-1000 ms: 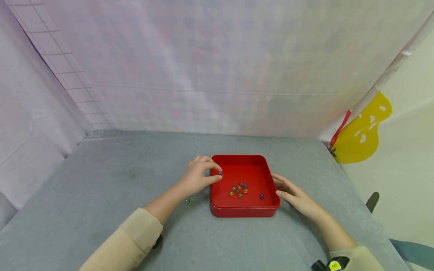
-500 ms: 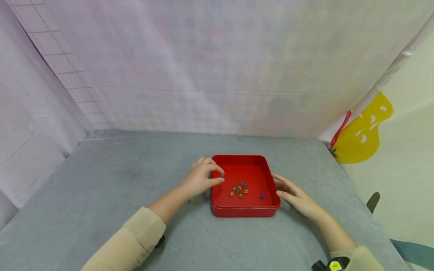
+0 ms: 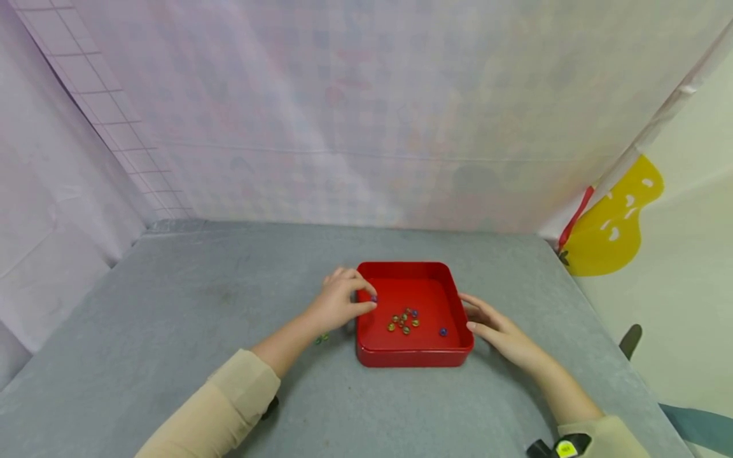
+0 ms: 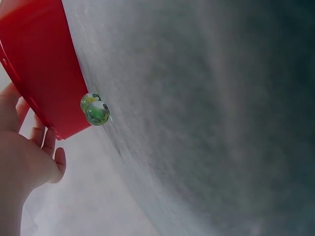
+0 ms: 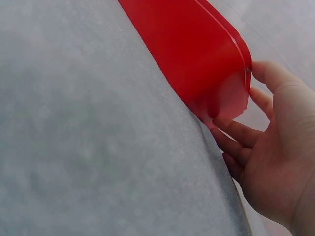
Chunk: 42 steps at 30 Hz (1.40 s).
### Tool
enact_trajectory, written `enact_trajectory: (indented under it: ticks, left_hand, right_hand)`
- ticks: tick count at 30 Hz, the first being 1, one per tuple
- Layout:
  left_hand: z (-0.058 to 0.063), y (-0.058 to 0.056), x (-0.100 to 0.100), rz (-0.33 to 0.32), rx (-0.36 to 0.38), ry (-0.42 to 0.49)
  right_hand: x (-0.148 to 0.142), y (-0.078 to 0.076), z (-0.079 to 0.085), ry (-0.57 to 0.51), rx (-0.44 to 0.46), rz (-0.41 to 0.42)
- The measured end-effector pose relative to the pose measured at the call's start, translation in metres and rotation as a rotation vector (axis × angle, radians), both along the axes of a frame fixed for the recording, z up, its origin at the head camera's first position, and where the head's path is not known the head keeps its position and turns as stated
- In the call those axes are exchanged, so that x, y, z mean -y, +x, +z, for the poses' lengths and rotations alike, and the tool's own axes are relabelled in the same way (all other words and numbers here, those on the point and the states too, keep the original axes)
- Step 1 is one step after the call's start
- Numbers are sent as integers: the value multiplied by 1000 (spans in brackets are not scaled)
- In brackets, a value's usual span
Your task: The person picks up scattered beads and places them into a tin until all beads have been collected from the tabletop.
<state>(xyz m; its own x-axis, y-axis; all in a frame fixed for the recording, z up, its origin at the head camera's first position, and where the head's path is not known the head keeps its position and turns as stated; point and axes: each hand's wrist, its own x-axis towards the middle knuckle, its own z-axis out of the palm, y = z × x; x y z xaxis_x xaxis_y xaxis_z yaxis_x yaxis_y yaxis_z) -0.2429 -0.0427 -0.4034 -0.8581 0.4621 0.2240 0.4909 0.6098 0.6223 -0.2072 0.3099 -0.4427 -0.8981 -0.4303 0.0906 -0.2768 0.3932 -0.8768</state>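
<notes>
My left hand is over the left rim of a red square box. Between thumb and forefinger it pinches a small dark purple-blue marble, held above the box floor. On the opposite side, my right hand has its fingertips against the box's right wall; the right wrist view shows its fingers spread along that wall. Inside the box lie several yellowish-green marbles in a loose cluster with one blue marble. Another blue marble is apart, toward the right front corner.
Two green glass marbles rest on the grey cloth-covered table, left of the box, partly behind my left forearm in the head view. A pale patterned curtain hangs along the table's back edge.
My left hand, with its marble, has shifted slightly right and nearer over the box. The right hand and the box look unchanged.
</notes>
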Motion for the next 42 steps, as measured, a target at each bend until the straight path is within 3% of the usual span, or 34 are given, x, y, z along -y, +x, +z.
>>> enact_trajectory:
  ticks: [18,30,42]
  left_hand:
    - [-3,-1,-1,-15,-5,12]
    - [-1,-1,5,7,-6,77]
    - [3,3,13,1,-40,74]
  right_hand:
    - [-1,1,0,6,-4,-4]
    - [0,2,1,9,-11,-4]
    - [0,1,2,14,-24,4]
